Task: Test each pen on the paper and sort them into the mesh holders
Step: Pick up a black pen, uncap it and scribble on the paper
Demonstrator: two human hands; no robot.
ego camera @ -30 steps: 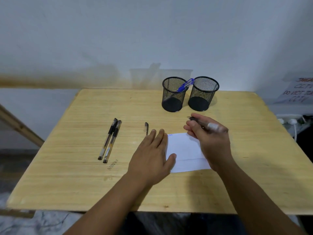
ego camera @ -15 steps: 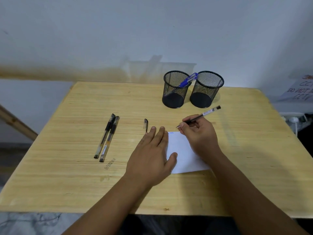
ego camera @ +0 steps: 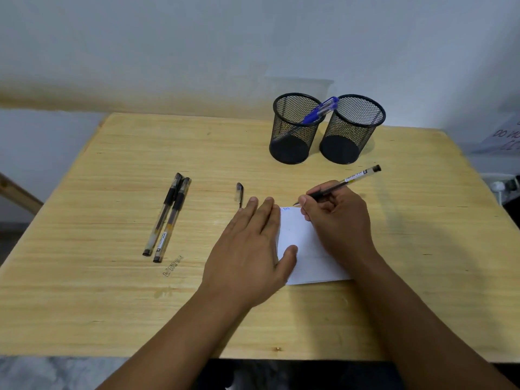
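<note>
Blue pen (ego camera: 320,112) in left holder (ego camera: 292,130); right holder (ego camera: 351,130) w/o pens

Pale wooden table (ego camera: 112,305); white wall (ego camera: 197,38) behind

You're getting one view only, from the head camera, looking forward and steeply down across the tabletop (ego camera: 112,305) towards the wall (ego camera: 253,38) behind it. It sits close, with both forearms reaching in from the bottom edge, wide-angle bending the edges.
</note>
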